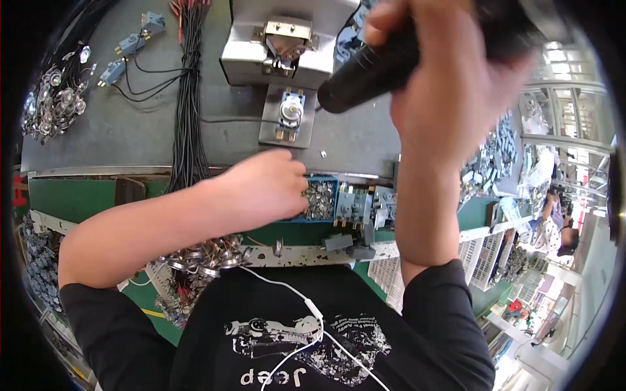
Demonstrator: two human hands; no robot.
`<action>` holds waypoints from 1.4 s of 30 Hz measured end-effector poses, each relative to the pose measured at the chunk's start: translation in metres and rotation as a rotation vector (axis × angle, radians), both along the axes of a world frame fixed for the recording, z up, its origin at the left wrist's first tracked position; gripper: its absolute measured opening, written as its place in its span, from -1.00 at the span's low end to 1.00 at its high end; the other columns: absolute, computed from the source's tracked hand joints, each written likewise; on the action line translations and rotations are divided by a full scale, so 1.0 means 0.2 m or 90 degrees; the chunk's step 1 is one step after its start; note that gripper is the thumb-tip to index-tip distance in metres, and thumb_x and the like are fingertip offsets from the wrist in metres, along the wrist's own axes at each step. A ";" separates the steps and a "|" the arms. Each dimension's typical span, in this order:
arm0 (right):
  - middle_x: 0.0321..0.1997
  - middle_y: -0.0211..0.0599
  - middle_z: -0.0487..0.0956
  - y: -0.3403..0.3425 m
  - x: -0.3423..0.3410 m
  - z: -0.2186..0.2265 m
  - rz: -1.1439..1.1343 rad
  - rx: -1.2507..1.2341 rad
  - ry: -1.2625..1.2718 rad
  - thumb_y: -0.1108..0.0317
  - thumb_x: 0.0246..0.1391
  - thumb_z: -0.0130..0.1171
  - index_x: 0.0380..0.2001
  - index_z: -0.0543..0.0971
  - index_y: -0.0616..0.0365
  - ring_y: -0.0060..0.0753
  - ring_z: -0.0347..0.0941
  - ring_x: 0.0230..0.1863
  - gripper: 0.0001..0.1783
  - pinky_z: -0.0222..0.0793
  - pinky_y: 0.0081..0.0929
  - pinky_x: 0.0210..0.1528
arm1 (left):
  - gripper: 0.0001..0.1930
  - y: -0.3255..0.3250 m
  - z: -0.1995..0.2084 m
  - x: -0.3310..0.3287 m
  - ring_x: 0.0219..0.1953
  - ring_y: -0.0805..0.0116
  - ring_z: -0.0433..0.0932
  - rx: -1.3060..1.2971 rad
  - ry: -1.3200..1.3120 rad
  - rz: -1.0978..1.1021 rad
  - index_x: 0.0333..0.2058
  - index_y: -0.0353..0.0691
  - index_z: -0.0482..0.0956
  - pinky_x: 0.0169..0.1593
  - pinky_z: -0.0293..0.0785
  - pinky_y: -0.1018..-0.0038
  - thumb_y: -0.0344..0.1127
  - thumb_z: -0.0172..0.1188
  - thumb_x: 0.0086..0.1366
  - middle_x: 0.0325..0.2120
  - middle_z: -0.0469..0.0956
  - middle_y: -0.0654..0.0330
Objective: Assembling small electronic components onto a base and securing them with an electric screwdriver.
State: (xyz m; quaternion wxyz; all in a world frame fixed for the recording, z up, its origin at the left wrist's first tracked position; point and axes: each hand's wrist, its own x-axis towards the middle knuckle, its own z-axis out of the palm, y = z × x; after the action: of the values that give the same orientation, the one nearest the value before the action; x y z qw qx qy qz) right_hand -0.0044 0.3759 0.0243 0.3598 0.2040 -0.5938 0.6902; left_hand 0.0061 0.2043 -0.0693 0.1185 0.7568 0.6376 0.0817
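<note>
Mid-frame, the left hand [270,186] curls over the blue bin [337,199], any hold unclear; above, the switch [291,112] sits on a metal block [270,134]; upper right, the right hand [450,91] wraps a black tool [375,75], apparently for fastening, which calls for careful tip alignment

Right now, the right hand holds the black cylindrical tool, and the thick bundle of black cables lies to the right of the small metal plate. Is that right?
Not quite: in the head view the bundle of black cables lies left of the small metal plate. The right hand does hold the black cylindrical tool.
</note>
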 end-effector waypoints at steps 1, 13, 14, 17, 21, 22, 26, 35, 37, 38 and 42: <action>-0.23 -0.23 0.63 0.03 0.04 0.03 0.004 0.001 0.025 0.71 0.12 0.30 0.16 0.23 0.17 -0.54 0.59 -0.33 -0.37 0.54 -0.60 -0.38 | -0.98 0.02 -0.02 0.02 -0.20 0.38 0.57 0.005 0.038 -0.023 -0.45 -0.01 0.64 -0.13 0.39 0.42 -0.29 0.26 0.14 -0.44 0.58 0.40; -0.23 -0.23 0.63 -0.11 -0.27 0.09 -0.034 -0.037 0.125 0.71 0.13 0.29 0.15 0.23 0.19 -0.55 0.59 -0.31 -0.39 0.53 -0.60 -0.38 | -0.91 0.01 0.03 0.02 -0.23 0.14 0.64 0.067 -0.209 0.049 -0.34 -0.18 0.60 -0.15 0.54 0.20 -0.34 0.21 0.18 -0.43 0.59 0.19; -0.23 -0.23 0.62 -0.20 -0.19 0.11 -0.110 -0.038 -0.037 0.71 0.13 0.28 0.16 0.23 0.19 -0.55 0.59 -0.30 -0.38 0.53 -0.60 -0.38 | -0.91 -0.02 0.04 0.03 -0.23 0.10 0.64 0.059 -0.250 0.062 -0.34 -0.19 0.60 -0.14 0.55 0.18 -0.35 0.20 0.21 -0.41 0.60 0.17; -0.23 -0.24 0.61 -0.34 -0.16 0.10 -0.217 -0.114 -0.013 0.72 0.13 0.27 0.19 0.21 0.19 -0.54 0.58 -0.32 -0.36 0.53 -0.59 -0.37 | -0.90 -0.03 0.06 0.02 -0.22 0.11 0.63 0.074 -0.285 0.077 -0.28 -0.16 0.61 -0.12 0.55 0.20 -0.37 0.20 0.22 -0.37 0.61 0.19; -0.23 -0.22 0.61 -0.21 -0.18 0.16 -0.039 0.018 -0.131 0.74 0.08 0.31 0.25 0.17 0.14 -0.52 0.58 -0.30 -0.24 0.56 -0.53 -0.33 | -0.89 -0.06 0.13 -0.01 -0.20 0.16 0.62 0.134 -0.287 0.111 -0.25 -0.13 0.62 -0.08 0.55 0.25 -0.41 0.21 0.23 -0.33 0.61 0.20; -0.23 -0.22 0.61 -0.23 -0.18 0.15 -0.042 0.018 -0.132 0.74 0.08 0.31 0.25 0.17 0.14 -0.52 0.58 -0.30 -0.24 0.56 -0.53 -0.33 | -0.90 -0.07 0.14 -0.01 -0.20 0.16 0.62 0.148 -0.290 0.128 -0.26 -0.13 0.62 -0.07 0.56 0.25 -0.42 0.22 0.23 -0.32 0.61 0.20; -0.25 -0.22 0.63 -0.24 -0.14 0.13 -0.089 -0.089 -0.102 0.74 0.04 0.33 0.22 0.26 0.17 -0.51 0.60 -0.35 -0.28 0.56 -0.55 -0.37 | -0.88 -0.12 0.18 -0.03 -0.18 0.16 0.63 0.159 -0.322 0.181 -0.26 -0.14 0.61 -0.06 0.57 0.25 -0.42 0.25 0.20 -0.31 0.61 0.20; -0.25 -0.24 0.61 -0.21 -0.19 0.14 -0.103 -0.065 -0.102 0.71 0.11 0.30 0.17 0.27 0.22 -0.55 0.55 -0.43 -0.39 0.52 -0.55 -0.46 | -0.85 -0.13 0.21 -0.05 -0.21 0.16 0.63 0.162 -0.272 0.228 -0.25 -0.15 0.62 -0.09 0.58 0.25 -0.43 0.28 0.18 -0.34 0.61 0.20; -0.21 -0.25 0.59 -0.27 -0.17 0.12 -0.149 -0.105 -0.059 0.73 0.11 0.29 0.26 0.15 0.17 -0.56 0.55 -0.32 -0.26 0.52 -0.58 -0.40 | -0.84 -0.13 0.19 -0.04 -0.25 0.11 0.65 0.200 -0.281 0.227 -0.21 -0.22 0.59 -0.12 0.60 0.22 -0.45 0.22 0.20 -0.38 0.59 0.13; -0.21 -0.25 0.59 -0.27 -0.17 0.13 -0.148 -0.106 -0.059 0.73 0.11 0.29 0.26 0.15 0.17 -0.56 0.55 -0.32 -0.26 0.52 -0.58 -0.40 | -0.84 -0.13 0.20 -0.04 -0.25 0.11 0.65 0.199 -0.281 0.228 -0.21 -0.22 0.59 -0.12 0.60 0.22 -0.45 0.22 0.20 -0.38 0.59 0.13; -0.17 -0.24 0.58 -0.25 -0.16 0.15 -0.066 -0.028 -0.064 0.75 0.08 0.29 0.23 0.17 0.18 -0.54 0.57 -0.28 -0.27 0.54 -0.57 -0.32 | -0.89 -0.14 0.23 -0.06 -0.25 0.08 0.66 0.239 -0.241 0.308 -0.27 -0.21 0.62 -0.12 0.58 0.21 -0.43 0.24 0.19 -0.37 0.64 0.11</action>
State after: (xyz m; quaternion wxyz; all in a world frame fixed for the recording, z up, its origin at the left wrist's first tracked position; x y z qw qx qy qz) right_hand -0.0365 0.3266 0.0535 0.3692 0.1307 -0.6055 0.6928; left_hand -0.0060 0.1770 -0.0224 0.0705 0.5638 0.7392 0.3617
